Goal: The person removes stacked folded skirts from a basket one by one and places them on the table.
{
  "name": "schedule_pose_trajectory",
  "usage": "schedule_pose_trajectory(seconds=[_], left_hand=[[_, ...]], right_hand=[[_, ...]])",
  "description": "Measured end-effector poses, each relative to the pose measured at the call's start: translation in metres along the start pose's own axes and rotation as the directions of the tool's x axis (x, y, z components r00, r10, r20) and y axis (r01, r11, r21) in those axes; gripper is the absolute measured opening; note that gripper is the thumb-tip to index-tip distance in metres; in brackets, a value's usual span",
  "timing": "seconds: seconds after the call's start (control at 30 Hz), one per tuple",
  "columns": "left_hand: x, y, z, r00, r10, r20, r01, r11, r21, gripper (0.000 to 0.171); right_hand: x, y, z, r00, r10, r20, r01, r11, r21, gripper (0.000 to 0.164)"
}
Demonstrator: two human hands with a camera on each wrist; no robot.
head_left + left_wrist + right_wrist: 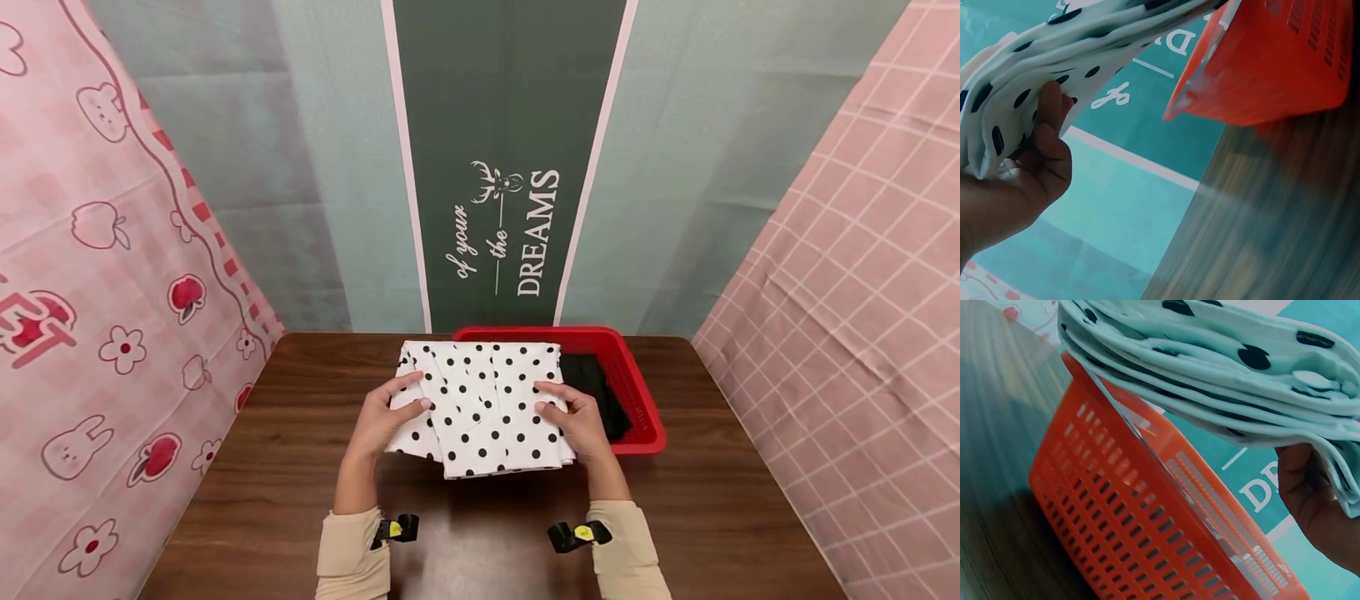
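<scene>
A folded white cloth with black polka dots (480, 408) is held up between both hands, above the table and partly over a red plastic basket (637, 392). My left hand (378, 421) grips its left side, thumb on top and fingers curled beneath, as the left wrist view shows. On the opposite side my right hand (581, 421) grips the cloth the same way. Several stacked layers of the cloth (1210, 381) show along its edge in the right wrist view. Dark fabric (596, 392) lies inside the basket; the cloth hides the basket's left part.
The brown wooden table (712, 492) stretches around the basket. Behind it hangs a grey-green curtain (517, 83) with white lettering. Pink patterned cloths hang at the left (112, 292) and at the right (847, 292).
</scene>
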State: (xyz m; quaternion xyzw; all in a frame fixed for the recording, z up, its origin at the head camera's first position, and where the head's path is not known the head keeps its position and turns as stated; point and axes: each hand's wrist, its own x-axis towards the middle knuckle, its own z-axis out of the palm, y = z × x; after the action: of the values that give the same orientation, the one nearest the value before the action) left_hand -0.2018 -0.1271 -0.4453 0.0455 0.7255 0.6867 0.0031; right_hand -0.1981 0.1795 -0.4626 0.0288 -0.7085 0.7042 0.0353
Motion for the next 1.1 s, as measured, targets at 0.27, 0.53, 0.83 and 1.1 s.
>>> schedule_pose_trajectory(seconds=[0.27, 0.53, 0.83, 1.1], left_hand=[[-0.004, -0.004, -0.021, 1.000, -0.012, -0.028, 0.013, 0.999, 0.050, 0.044], [-0.005, -0.002, -0.039, 0.998, -0.025, -0.055, 0.026, 1.000, 0.014, 0.048], [0.000, -0.008, -0.062, 0.996, -0.026, -0.089, 0.034, 0.995, 0.091, 0.052], [0.002, -0.013, -0.078, 0.987, -0.065, -0.148, 0.084, 0.989, 0.126, 0.054]], right_hand=[[0.010, 0.005, 0.019, 0.999, -0.034, -0.002, 0.033, 0.999, -0.031, 0.036], [0.016, -0.008, 0.043, 0.999, -0.010, 0.044, 0.013, 0.998, -0.066, 0.036], [0.033, 0.009, 0.065, 0.996, -0.024, 0.088, 0.033, 0.995, -0.097, 0.035], [0.040, 0.012, 0.085, 0.990, 0.025, 0.138, -0.004, 0.989, -0.148, 0.035]])
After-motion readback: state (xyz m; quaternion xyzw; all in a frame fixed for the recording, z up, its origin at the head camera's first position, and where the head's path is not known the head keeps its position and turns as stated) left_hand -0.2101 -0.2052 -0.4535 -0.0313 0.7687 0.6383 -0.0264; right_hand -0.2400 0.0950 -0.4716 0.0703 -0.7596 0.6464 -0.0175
